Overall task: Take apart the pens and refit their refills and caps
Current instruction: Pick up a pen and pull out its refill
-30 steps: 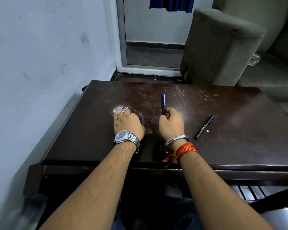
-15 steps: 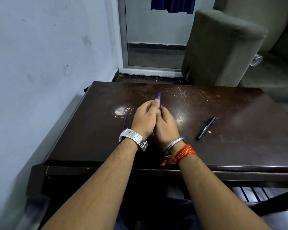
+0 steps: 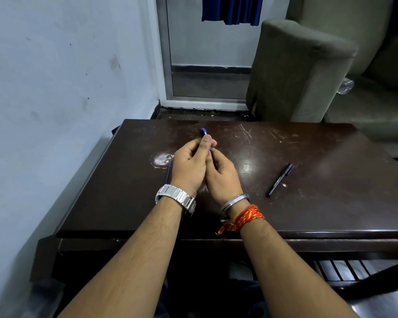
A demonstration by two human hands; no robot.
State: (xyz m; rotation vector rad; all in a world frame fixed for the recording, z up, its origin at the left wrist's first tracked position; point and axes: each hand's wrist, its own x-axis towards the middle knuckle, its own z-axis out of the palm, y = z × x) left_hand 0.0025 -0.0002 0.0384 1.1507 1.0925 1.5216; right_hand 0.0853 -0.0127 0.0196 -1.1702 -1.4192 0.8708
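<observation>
Both hands meet over the middle of the dark wooden table (image 3: 319, 214). My left hand (image 3: 190, 164) pinches the blue cap end of a pen (image 3: 203, 131), whose tip sticks out above my fingers. My right hand (image 3: 222, 174) grips the lower part of the same pen; most of the barrel is hidden by my fingers. A thin blue refill (image 3: 168, 173) lies on the table just left of my left hand. A second pen (image 3: 279, 180), dark with its cap on, lies to the right of my right hand.
A pale worn spot (image 3: 162, 159) marks the table left of my hands. A white wall runs along the table's left side. A grey-green sofa (image 3: 303, 72) stands behind the far right edge, and a glass door (image 3: 207, 65) lies beyond the far edge.
My left hand left the refill on the table and came over to the pen in my right hand. Both hands then lifted the pen slightly, and my left fingers closed on its upper end.
</observation>
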